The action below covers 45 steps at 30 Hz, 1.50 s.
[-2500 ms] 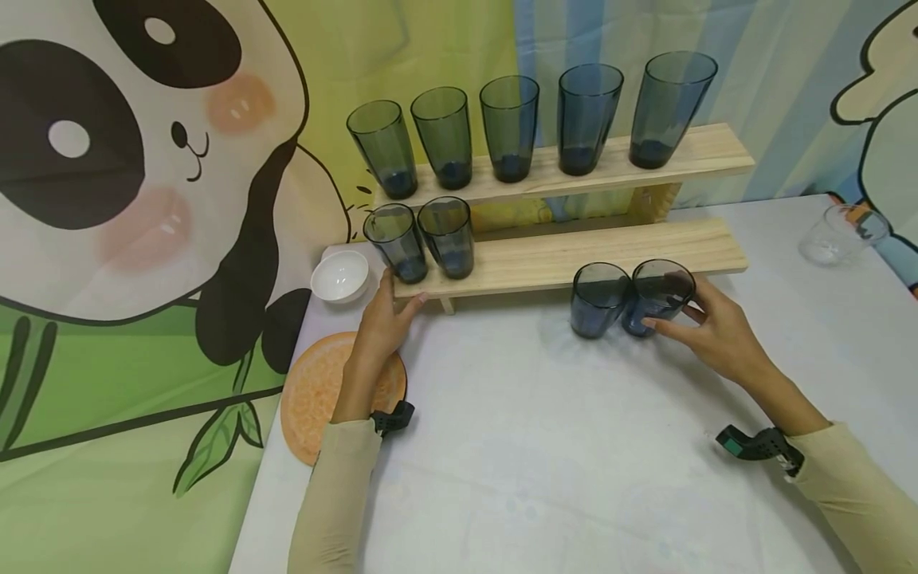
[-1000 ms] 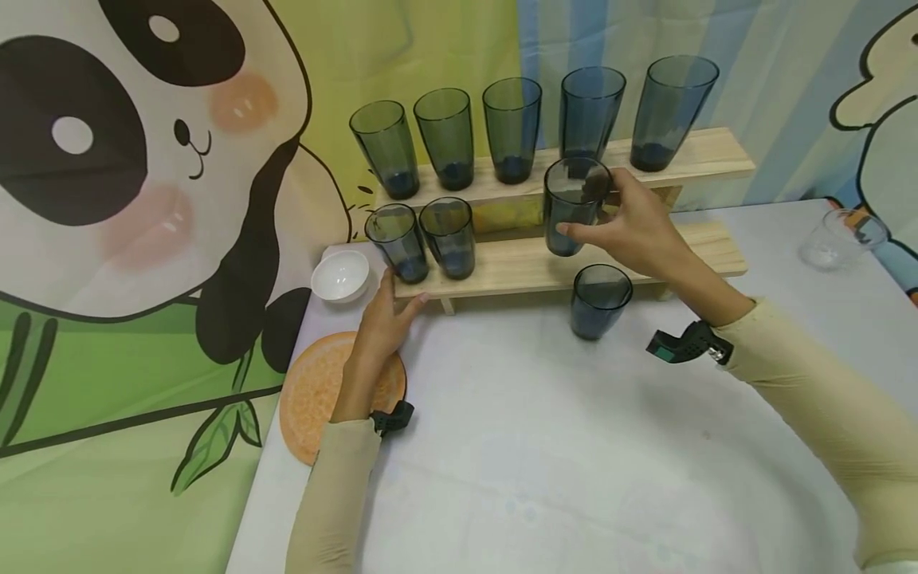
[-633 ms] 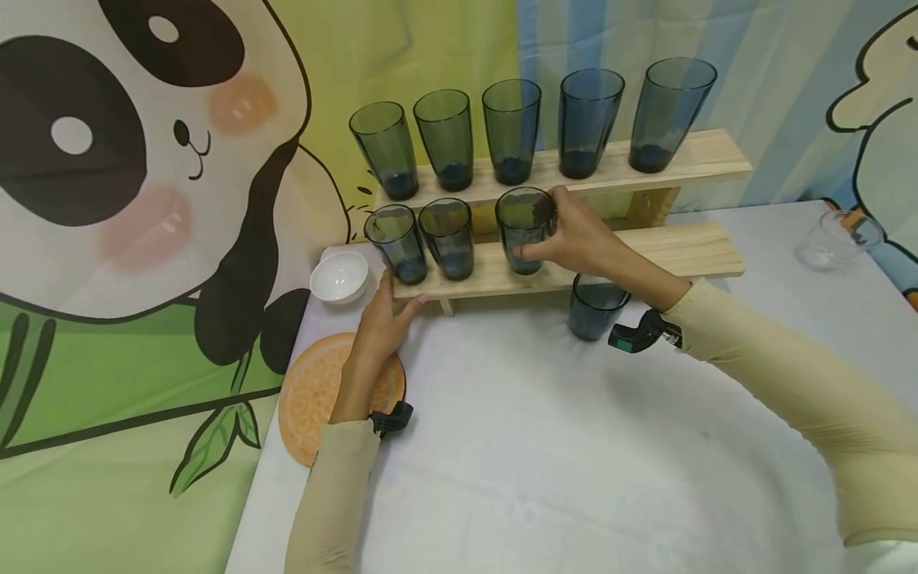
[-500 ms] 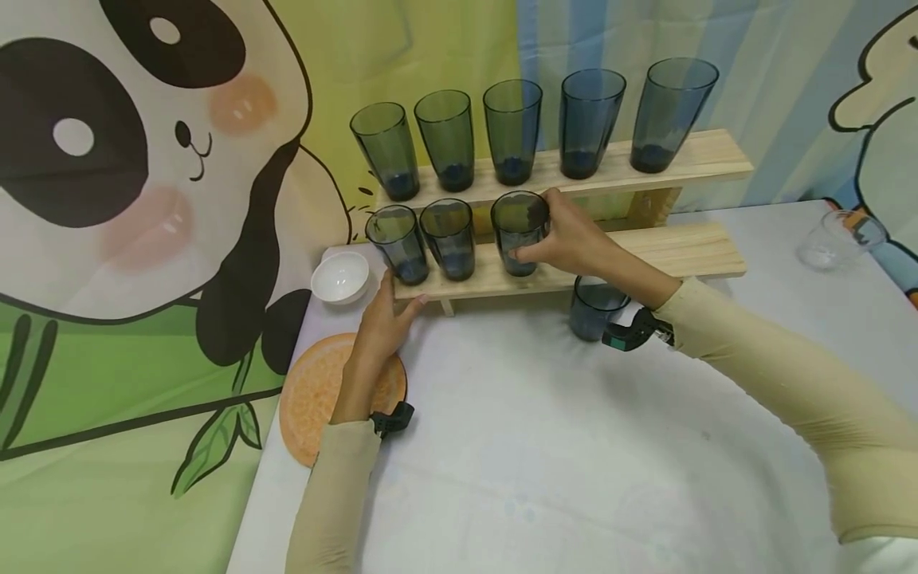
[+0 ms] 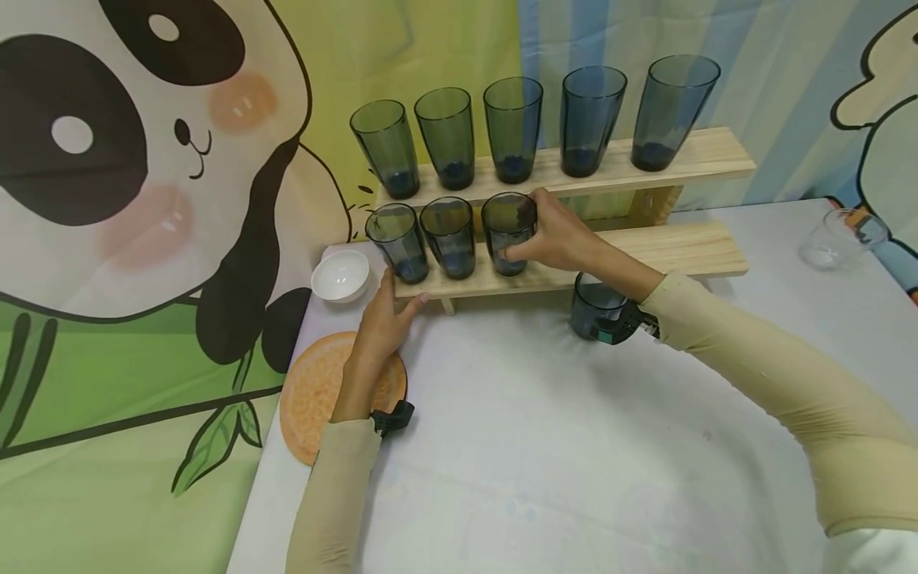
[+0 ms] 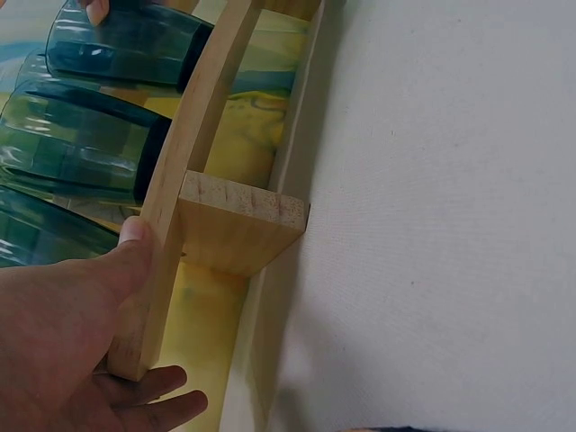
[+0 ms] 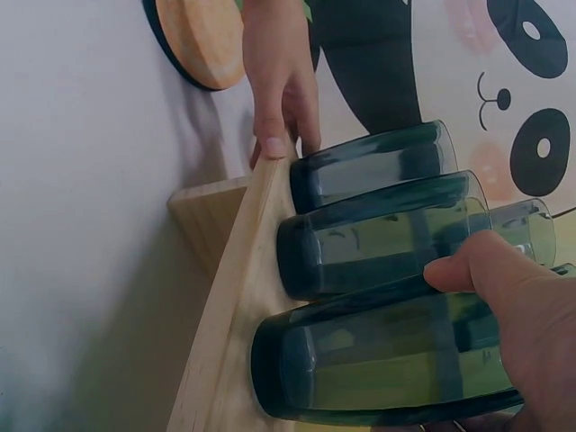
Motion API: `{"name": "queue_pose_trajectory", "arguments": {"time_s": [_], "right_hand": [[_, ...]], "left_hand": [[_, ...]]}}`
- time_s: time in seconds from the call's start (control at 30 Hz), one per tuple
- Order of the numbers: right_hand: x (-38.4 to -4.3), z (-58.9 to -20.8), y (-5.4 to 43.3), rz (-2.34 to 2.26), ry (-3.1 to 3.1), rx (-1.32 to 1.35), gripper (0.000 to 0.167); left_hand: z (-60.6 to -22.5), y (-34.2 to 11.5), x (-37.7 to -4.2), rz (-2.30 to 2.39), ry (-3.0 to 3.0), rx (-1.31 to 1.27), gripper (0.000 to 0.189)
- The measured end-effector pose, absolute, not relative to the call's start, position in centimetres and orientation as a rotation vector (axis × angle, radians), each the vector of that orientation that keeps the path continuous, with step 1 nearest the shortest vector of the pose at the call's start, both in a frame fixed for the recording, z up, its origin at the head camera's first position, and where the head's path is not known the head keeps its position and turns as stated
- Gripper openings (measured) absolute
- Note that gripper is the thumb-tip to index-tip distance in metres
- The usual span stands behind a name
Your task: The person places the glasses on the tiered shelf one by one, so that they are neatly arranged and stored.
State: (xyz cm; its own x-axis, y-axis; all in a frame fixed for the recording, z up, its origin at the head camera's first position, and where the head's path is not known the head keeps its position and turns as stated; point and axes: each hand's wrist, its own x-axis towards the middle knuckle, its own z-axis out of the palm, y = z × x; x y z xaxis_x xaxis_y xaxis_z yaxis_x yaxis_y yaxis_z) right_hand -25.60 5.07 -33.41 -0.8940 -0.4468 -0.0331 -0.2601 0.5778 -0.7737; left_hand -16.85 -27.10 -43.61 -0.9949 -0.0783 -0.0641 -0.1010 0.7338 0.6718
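My right hand (image 5: 562, 235) grips a smoky blue glass tumbler (image 5: 502, 227), thumb on its near side, fingers behind it. The tumbler is upright on the lower board of a two-tier wooden shelf (image 5: 667, 247), close beside two matching tumblers. My left hand (image 5: 383, 323) holds the left end of that board; the left wrist view shows the thumb (image 6: 133, 236) on top and the fingers underneath. Another tumbler (image 5: 590, 307) stands on the table in front of the shelf, partly covered by my right wrist's camera band. Several taller tumblers (image 5: 512, 135) line the upper board.
A small white bowl (image 5: 340, 277) sits left of the shelf. An orange round mat (image 5: 315, 399) lies partly beneath my left forearm. Near the table's right edge is a clear glass vessel (image 5: 832, 243). Printed cloth hangs right behind the shelf.
My right hand has lifted a tumbler from the table, brought it over the lower board, then slid leftward with it towards the other two. The left hand has stayed on the shelf end.
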Motion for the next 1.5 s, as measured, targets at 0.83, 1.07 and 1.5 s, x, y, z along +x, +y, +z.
{"name": "queue_pose_trajectory", "arguments": {"time_s": [0.83,1.07,1.5], "right_hand": [[-21.6,-34.0,14.1,-0.954,2.465,-0.716,0.095],[-19.6,-34.9,17.7,-1.006,2.421,-0.668,0.100],[-16.8,-41.1,17.7,-1.324,2.497,-0.544,0.101]], "left_hand": [[-43.6,-27.2,-17.0,1.133,2.885,-0.136,0.103],[-43.8,-27.4,-16.9,1.150,2.883,-0.155,0.104],[-44.0,-27.3,-17.0,1.159,2.889,-0.142,0.103]]}}
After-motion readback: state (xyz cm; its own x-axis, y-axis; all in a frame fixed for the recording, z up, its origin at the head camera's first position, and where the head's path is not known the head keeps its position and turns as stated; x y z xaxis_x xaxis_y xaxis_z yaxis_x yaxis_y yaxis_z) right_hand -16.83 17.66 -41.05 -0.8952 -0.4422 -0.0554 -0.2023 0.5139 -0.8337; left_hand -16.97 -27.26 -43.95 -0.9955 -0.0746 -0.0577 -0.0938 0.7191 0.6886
